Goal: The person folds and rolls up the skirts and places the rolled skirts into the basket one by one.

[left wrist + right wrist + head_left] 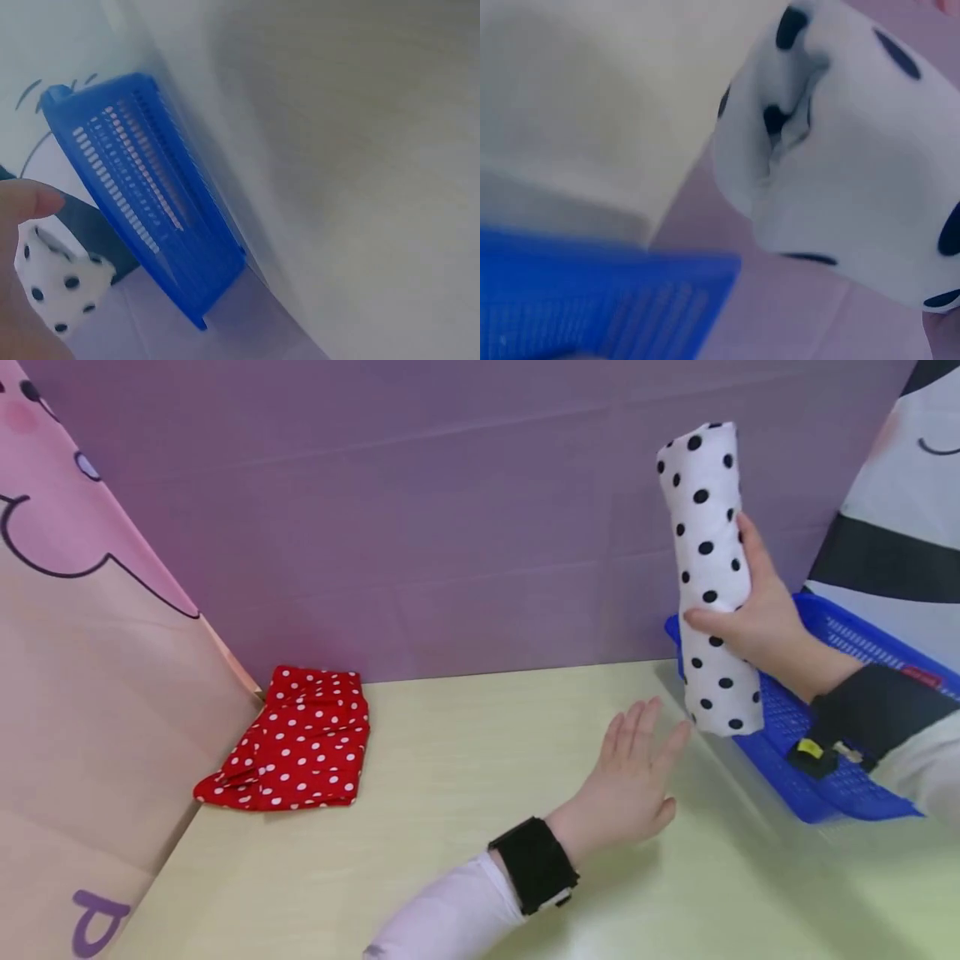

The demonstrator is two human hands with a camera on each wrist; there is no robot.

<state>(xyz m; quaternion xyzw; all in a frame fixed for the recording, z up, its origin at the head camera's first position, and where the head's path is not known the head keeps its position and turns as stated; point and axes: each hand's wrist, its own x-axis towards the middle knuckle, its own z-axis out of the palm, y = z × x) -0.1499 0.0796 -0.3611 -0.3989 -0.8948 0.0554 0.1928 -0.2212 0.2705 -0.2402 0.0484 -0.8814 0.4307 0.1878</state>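
My right hand (772, 610) grips a rolled white cloth with black dots (708, 560) around its middle, thumb across the front. The roll stands nearly upright in the air, at the left end of a blue plastic basket (780, 760). In the right wrist view the folded end of the dotted roll (840, 150) fills much of the picture. My left hand (618, 777) is held out over the table with its fingers straight and nothing in it, to the lower left of the roll. The basket's perforated side (157, 202) shows in the left wrist view.
A folded red cloth with white dots (307, 743) lies at the table's back left corner. The pale table (450, 827) is bordered by a purple back panel (450, 527) and printed side panels (90, 718).
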